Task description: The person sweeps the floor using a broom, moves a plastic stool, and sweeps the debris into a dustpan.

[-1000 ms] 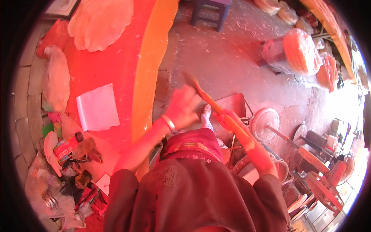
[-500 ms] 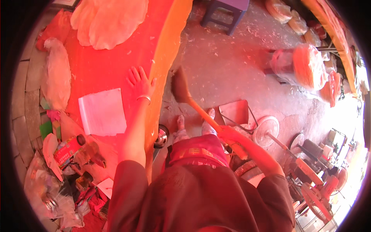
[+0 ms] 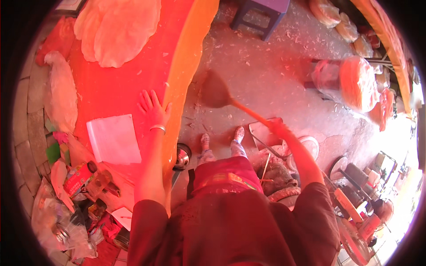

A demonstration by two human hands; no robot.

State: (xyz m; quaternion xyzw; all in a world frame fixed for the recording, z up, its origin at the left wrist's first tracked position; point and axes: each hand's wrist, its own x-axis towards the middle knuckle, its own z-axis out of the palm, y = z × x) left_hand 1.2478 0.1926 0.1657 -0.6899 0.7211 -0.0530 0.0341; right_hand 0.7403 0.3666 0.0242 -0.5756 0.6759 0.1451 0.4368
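My left hand (image 3: 153, 110) rests flat, fingers spread, on the edge of a red-covered table (image 3: 146, 62), a band round its wrist. Beside it lies a white sheet or pad (image 3: 115, 138). A stack of large, pale, thin round sheets (image 3: 120, 35) lies farther up the table. My right hand (image 3: 280, 130) is closed round the orange handle of a broom (image 3: 216, 91). Its dark, fan-shaped head is over the floor (image 3: 253, 84), which is strewn with light scraps; blur hides whether it touches. A flat panel with a dark frame (image 3: 262, 134) lies partly behind the right hand.
Beyond the broom stands a purple stool (image 3: 266, 20). A plastic-wrapped bundle (image 3: 359, 84) sits to the right, bagged goods (image 3: 346, 27) behind it. A shiny metal pot (image 3: 183, 156) stands by the table. Clutter (image 3: 84, 186) covers the near left; fans (image 3: 355, 239) stand near right.
My right hand has moved away from my body with the broom, and the handle has swung flatter. The left hand stays spread on the table; the whole view has shifted slightly.
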